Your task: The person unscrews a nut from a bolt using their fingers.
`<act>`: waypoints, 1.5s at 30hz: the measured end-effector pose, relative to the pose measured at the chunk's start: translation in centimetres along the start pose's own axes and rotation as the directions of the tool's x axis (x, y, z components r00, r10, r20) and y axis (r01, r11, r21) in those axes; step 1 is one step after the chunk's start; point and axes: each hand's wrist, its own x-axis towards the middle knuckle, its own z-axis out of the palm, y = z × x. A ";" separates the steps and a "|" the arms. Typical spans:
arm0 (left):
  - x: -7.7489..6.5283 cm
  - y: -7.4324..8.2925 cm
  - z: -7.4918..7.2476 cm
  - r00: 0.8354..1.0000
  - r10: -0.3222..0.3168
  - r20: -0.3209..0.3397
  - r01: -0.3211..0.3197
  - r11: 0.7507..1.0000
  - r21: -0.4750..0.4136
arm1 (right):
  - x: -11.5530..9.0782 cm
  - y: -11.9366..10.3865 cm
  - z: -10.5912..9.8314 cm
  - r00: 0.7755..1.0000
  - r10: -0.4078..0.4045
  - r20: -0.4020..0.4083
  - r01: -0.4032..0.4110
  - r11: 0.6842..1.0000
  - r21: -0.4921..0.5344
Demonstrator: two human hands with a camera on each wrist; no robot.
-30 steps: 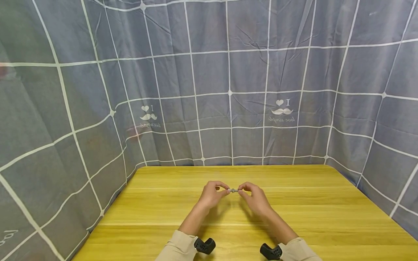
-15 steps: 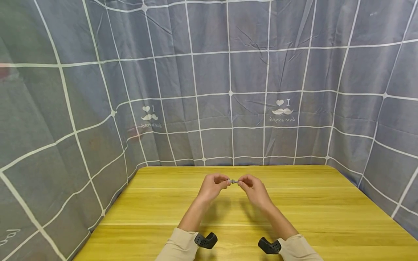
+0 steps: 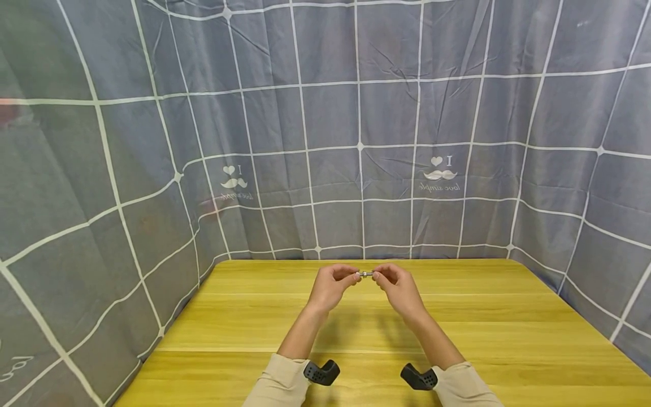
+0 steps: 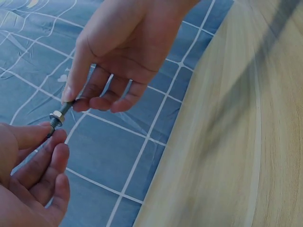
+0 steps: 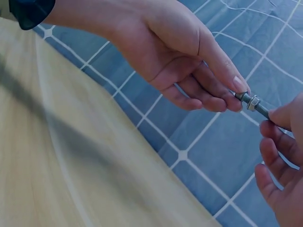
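A small metal bolt (image 3: pixel 365 274) is held level above the table. A hex nut (image 4: pixel 56 115) (silver-grey) is threaded on its shaft.

Beige sleeves (image 3: pixel 277 381) end at black wrist mounts (image 3: pixel 321 372); bare hands.

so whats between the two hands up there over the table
A short threaded bolt with a nut on it bridges the gap; the left hand and right hand each pinch one end. The wrist views show it best.

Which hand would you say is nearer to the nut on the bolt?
Left. The left hand pinches the bolt right beside the nut; the right hand pinches the other end, beyond bare thread.
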 end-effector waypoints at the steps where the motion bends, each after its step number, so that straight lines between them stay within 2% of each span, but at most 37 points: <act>1: -0.1 0.1 0.0 1.000 0.006 0.000 -0.006 1.000 -0.001 | 0.0 -0.1 0.0 1.000 0.005 -0.004 -0.005 1.000 0.005; 5: -0.1 0.0 -0.2 1.000 0.018 0.003 -0.018 1.000 -0.013 | 0.2 -0.4 0.0 0.999 0.032 -0.009 -0.032 0.999 0.003; 9: -0.2 0.1 -0.3 0.999 0.039 0.011 -0.039 0.999 -0.008 | 0.3 -1.0 0.1 0.999 0.046 0.027 -0.045 0.999 -0.026; 15: -0.1 0.2 -0.4 0.997 0.075 0.018 -0.076 0.997 0.012 | 0.0 -2.6 0.1 0.998 0.013 0.067 -0.012 1.000 -0.025; 25: 0.0 0.2 -0.3 0.993 0.110 0.033 -0.111 0.993 0.029 | 0.7 -0.4 0.0 0.998 -0.036 0.058 0.033 0.998 0.045; 30: -0.1 0.0 -0.2 0.991 0.130 0.042 -0.131 0.991 0.028 | 0.4 -0.3 0.0 0.997 -0.037 0.064 0.035 0.999 0.033; 38: -0.4 0.5 -0.3 0.993 0.112 0.048 -0.113 0.993 0.017 | 0.4 -0.2 0.1 0.995 -0.059 0.078 0.056 0.997 0.050; 39: -0.2 0.0 -0.3 0.993 0.111 0.047 -0.112 0.994 0.019 | 0.4 -0.2 0.1 0.995 -0.063 0.077 0.059 0.997 0.049; 45: -0.2 0.1 -0.3 0.992 0.118 0.046 -0.119 0.993 0.022 | 0.4 -0.3 0.2 0.999 -0.037 0.040 0.036 0.999 0.019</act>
